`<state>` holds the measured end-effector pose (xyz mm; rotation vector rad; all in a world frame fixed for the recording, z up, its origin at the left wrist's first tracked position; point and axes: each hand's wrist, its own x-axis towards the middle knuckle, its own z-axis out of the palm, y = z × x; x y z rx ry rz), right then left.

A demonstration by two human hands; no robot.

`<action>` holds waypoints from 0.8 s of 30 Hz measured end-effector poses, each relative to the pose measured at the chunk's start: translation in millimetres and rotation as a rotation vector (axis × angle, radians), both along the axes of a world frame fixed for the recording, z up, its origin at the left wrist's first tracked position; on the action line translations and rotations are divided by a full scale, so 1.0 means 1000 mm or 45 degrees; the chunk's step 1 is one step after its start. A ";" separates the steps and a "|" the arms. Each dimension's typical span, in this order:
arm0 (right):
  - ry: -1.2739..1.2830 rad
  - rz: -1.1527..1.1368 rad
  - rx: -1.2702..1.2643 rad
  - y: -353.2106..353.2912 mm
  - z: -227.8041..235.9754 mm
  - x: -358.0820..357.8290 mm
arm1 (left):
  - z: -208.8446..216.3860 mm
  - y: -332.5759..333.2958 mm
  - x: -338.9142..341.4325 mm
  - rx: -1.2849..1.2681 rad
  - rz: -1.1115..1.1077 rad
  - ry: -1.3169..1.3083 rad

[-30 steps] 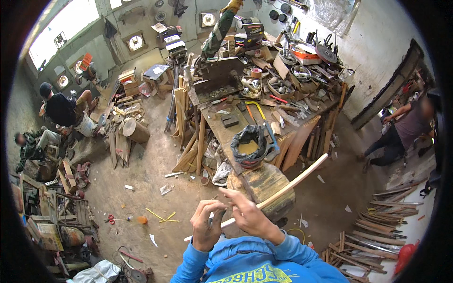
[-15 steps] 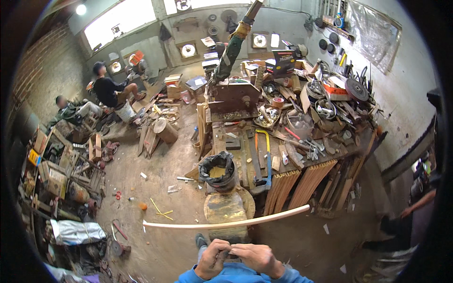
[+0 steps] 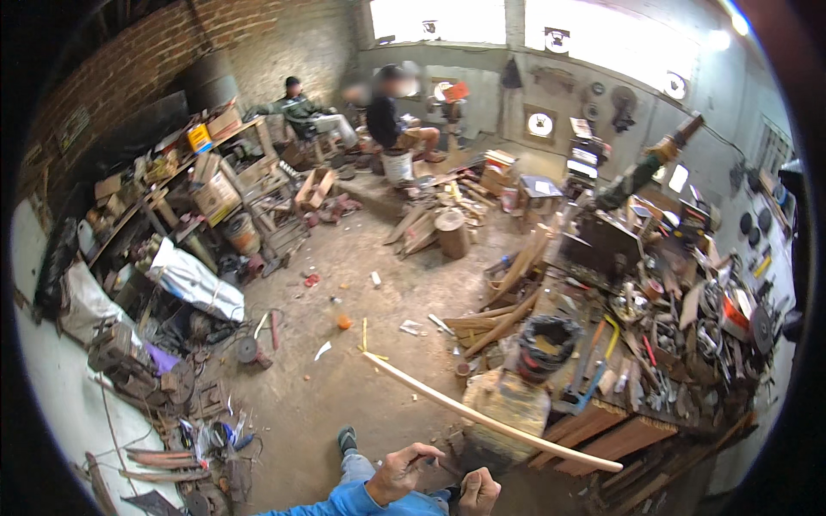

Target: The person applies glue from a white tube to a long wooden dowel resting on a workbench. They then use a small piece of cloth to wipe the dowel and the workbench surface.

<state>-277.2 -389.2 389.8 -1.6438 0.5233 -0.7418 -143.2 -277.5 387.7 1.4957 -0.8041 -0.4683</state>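
My left hand [image 3: 399,473] is held low in front of my body, fingers curled in a pinch; anything between them is too small to make out. To its right, my right hand [image 3: 478,494] is closed, thumb up against the fingers, its contents hidden. A gap separates the two hands. Just beyond them, a long, pale, slightly curved wooden strip [image 3: 490,420] runs slantwise across a worn, yellowish stump-like block [image 3: 516,400]. Neither hand appears to touch the strip. Behind the block stands a bucket lined with a black bag [image 3: 551,344].
A cluttered workbench [image 3: 637,301] with tools, including a yellow-and-blue bow saw [image 3: 602,365], stands at right. Stacked wooden boards [image 3: 594,426] lean below it. Scrap shelves [image 3: 215,198] fill the left. Two people sit at the back, one in dark clothing [image 3: 383,120]. A grinding disc [image 3: 248,349] lies on the floor.
My view has swung left, so the room appears shifted right. My hands, together before, have come apart. The wooden strip still crosses the block, now slanting down to the right in view.
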 end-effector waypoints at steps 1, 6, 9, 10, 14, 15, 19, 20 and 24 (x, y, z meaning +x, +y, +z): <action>0.059 0.061 0.013 0.011 -0.008 0.013 | -0.012 0.022 0.014 0.010 0.065 0.027; 0.259 0.435 -0.235 0.081 -0.072 0.136 | -0.079 0.153 0.125 0.434 0.496 0.108; 0.558 0.683 0.062 0.140 -0.103 0.219 | -0.110 0.227 0.214 0.431 0.616 0.064; 0.727 0.795 0.143 0.159 -0.109 0.238 | -0.114 0.251 0.234 0.465 0.629 0.039; 0.642 1.074 -0.173 0.243 -0.119 0.308 | -0.107 0.316 0.291 0.493 0.731 0.080; 0.689 1.097 -0.247 0.255 -0.118 0.320 | -0.105 0.326 0.305 0.515 0.749 0.053; 0.636 1.078 -0.192 0.261 -0.118 0.363 | -0.135 0.322 0.362 0.471 0.484 0.100; 0.631 1.102 -0.223 0.253 -0.118 0.374 | -0.147 0.314 0.374 0.425 0.404 0.138; 0.507 0.986 -0.125 0.221 -0.105 0.417 | -0.178 0.263 0.419 0.237 0.197 0.280</action>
